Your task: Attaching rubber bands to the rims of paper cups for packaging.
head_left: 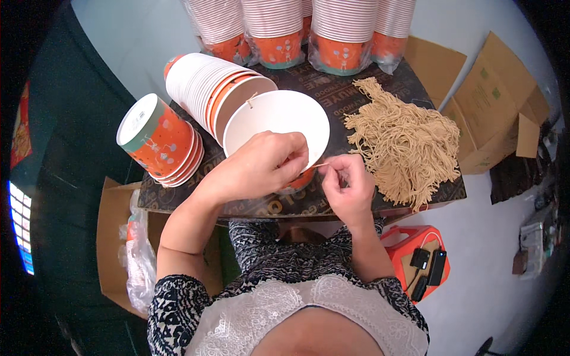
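Observation:
My left hand (261, 166) grips the near rim of an orange paper cup (279, 121) with a white inside, tilted so its mouth faces up. My right hand (347, 184) pinches a thin tan string (321, 165) that runs to the cup's rim beside the left fingers. A second string end (252, 101) sticks out at the cup's far rim. The cup leans against a lying row of nested cups (205, 89). All of this rests on a dark board (356, 77) over my lap.
A heap of tan strings (404, 142) lies on the board at right. A short stack of upturned cups (159, 139) sits at left. Wrapped cup stacks (309, 35) stand behind. Cardboard boxes (499, 101) at right, an orange stool (415, 255) with black devices, a bagged box (122, 249) at left.

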Available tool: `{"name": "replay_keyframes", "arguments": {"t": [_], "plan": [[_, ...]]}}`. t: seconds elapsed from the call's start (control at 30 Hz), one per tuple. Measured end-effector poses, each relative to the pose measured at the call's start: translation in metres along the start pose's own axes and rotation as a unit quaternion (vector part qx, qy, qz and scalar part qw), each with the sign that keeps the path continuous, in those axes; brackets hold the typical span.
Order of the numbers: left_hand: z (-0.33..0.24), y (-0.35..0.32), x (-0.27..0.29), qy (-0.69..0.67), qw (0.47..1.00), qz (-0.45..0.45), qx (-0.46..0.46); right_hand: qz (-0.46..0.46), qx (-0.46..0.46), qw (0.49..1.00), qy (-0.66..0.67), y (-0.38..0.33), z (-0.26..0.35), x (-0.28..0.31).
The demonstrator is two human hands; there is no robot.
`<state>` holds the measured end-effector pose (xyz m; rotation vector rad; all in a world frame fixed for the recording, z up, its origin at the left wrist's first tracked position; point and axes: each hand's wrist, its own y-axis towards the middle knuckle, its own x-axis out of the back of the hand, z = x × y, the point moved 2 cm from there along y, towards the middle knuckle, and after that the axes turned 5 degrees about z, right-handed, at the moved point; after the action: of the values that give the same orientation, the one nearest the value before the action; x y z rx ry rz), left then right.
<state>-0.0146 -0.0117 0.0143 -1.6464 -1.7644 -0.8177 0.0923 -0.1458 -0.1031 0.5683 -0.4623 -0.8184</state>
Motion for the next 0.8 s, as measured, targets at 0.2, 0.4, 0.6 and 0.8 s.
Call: {"name": "replay_keyframes", "arguments": {"t": [0.2,0.4,0.6,0.8], "plan": [[0.005,-0.001,-0.001,0.018,1.0,-0.011,-0.009,0.101,0.022,0.984,-0.142,0.029,0.011,0.023],[0.001,0.001,-0.002,0.019,1.0,-0.007,0.007,-0.066,0.089,0.968,-0.226,0.063,0.024,0.032],[0.002,-0.001,-0.003,0.008,0.999,-0.027,0.017,0.011,-0.012,0.995,0.102,0.071,0.044,0.016],[0.002,0.001,-0.005,-0.158,0.985,-0.019,0.065,0.039,-0.037,0.987,0.149,0.064,0.03,0.006]]}}
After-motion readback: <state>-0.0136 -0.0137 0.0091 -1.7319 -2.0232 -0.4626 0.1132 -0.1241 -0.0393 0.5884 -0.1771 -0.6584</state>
